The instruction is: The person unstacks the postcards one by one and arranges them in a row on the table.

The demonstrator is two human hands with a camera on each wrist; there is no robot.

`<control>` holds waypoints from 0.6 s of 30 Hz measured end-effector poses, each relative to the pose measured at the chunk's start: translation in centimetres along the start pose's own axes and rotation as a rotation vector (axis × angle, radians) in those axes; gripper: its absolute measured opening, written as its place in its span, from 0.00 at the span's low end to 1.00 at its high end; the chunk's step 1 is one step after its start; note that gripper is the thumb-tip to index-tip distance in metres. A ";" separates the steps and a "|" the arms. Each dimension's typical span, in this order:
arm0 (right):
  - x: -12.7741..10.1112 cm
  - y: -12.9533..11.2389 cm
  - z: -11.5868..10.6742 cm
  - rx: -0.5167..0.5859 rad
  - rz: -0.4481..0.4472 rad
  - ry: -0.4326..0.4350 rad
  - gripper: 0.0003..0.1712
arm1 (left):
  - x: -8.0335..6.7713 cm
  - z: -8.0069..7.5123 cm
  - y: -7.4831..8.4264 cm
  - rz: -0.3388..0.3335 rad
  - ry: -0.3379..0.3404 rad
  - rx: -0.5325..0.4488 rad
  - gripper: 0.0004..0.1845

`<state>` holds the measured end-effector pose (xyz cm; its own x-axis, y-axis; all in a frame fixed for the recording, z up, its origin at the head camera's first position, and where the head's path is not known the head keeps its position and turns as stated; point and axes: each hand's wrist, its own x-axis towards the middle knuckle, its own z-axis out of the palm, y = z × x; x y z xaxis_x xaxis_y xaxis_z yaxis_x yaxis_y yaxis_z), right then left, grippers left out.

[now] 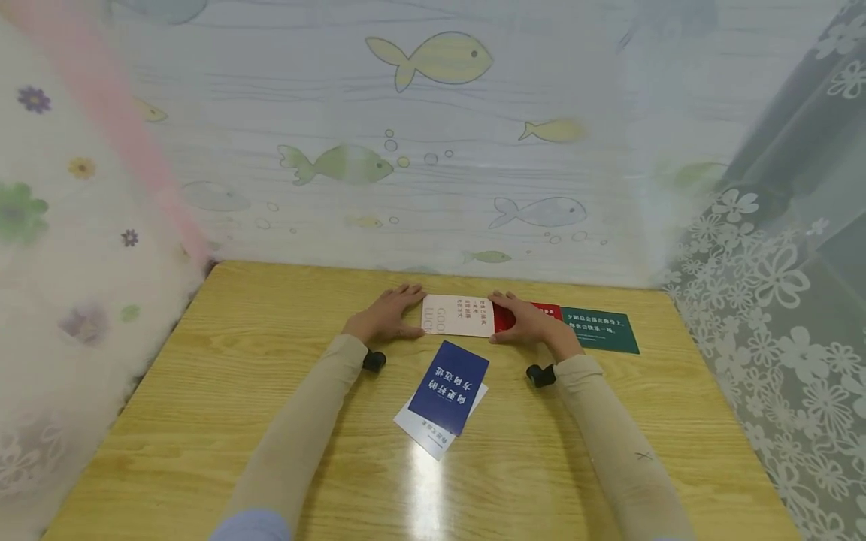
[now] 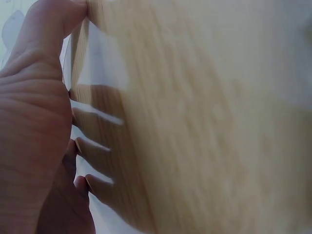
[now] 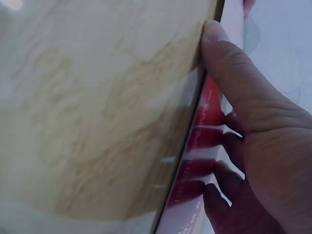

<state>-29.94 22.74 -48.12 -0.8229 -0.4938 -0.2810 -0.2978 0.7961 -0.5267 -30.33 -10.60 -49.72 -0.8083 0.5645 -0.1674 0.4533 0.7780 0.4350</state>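
A pale card [image 1: 460,315] printed with "GOOD LUCK" and other characters lies flat near the back of the wooden table. My left hand [image 1: 389,315] rests at its left end, thumb and fingers spread apart, fingertips down on the tabletop. At the card's right end is my right hand [image 1: 529,319], which touches that end with thumb and fingertips. Part of a red card [image 3: 197,139] shows under the right fingers; the hand covers some of it. Beyond it, a green card [image 1: 601,330] continues the row to the right.
Closer to me, a dark blue card [image 1: 449,387] lies askew over a white card [image 1: 426,432] on the wooden table [image 1: 203,421]. A fish-patterned curtain [image 1: 433,150] hangs along the back edge. Lace fabric [image 1: 798,353] borders the right side.
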 end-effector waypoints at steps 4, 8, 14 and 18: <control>0.1 -0.1 0.0 0.002 0.011 -0.017 0.55 | -0.1 0.1 0.0 0.006 0.003 -0.001 0.47; 0.2 -0.1 -0.1 -0.004 0.014 -0.021 0.55 | -0.1 0.1 -0.2 0.015 0.013 -0.015 0.47; 0.1 0.0 0.1 -0.009 0.004 0.000 0.54 | 0.0 0.2 -0.2 0.025 0.025 -0.025 0.48; -0.2 0.0 0.1 -0.019 0.005 0.009 0.54 | 0.2 0.5 -0.4 0.026 0.023 -0.022 0.48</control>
<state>-29.69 22.83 -48.16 -0.8290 -0.4863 -0.2761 -0.3027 0.8054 -0.5097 -30.47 -10.67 -50.35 -0.8047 0.5779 -0.1358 0.4662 0.7568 0.4582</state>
